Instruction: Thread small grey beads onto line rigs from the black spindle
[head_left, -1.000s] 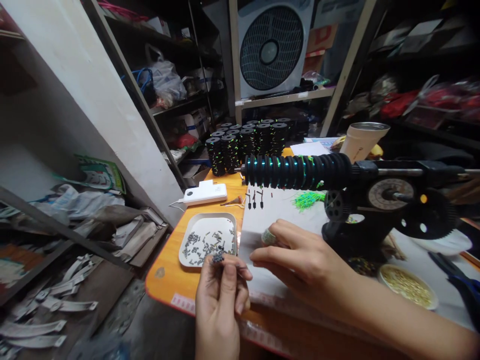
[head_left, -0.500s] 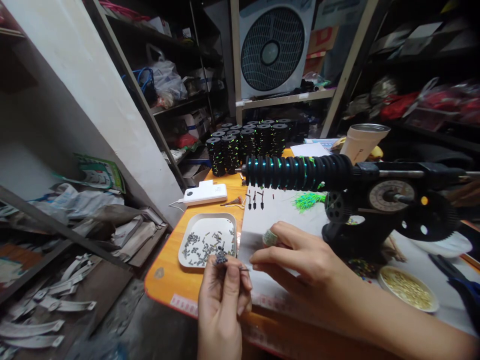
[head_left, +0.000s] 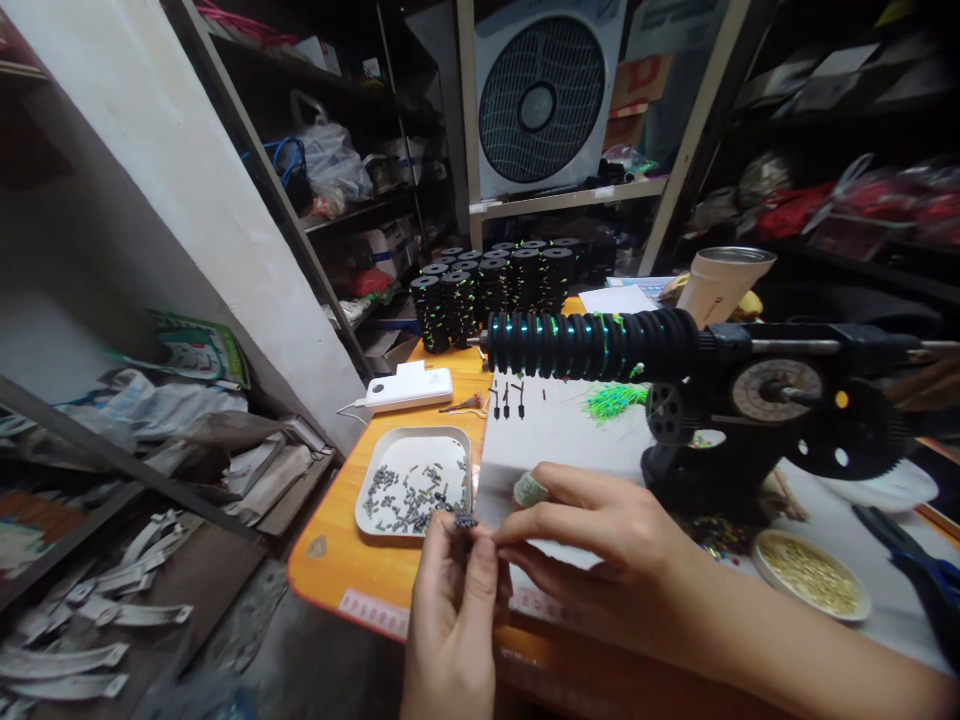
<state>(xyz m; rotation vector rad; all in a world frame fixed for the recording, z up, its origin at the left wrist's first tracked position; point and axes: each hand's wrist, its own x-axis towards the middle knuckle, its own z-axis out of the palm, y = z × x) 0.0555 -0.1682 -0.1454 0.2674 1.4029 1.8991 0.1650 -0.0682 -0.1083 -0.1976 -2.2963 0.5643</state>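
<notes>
My left hand is closed in a pinch around a cluster of small dark grey pieces, too small to make out exactly. My right hand meets it from the right, its fingertips pressed together beside the left thumb. What the right fingertips grip is hidden. A pale green wrap covers one right finger. Just behind the left hand, a white tray holds many loose dark pieces of similar look. A white sheet lies beyond the right hand.
A black hand-cranked winder carries a ribbed black spool above the sheet. Several black spools stand behind. Also around are a green fibre bundle, a bowl of gold bits, blue-black scissors and a white power bank.
My hands have come together: the right fingertips now touch the left ones. My left hand has shifted slightly right, and the dark cluster has turned lower between its fingers.
</notes>
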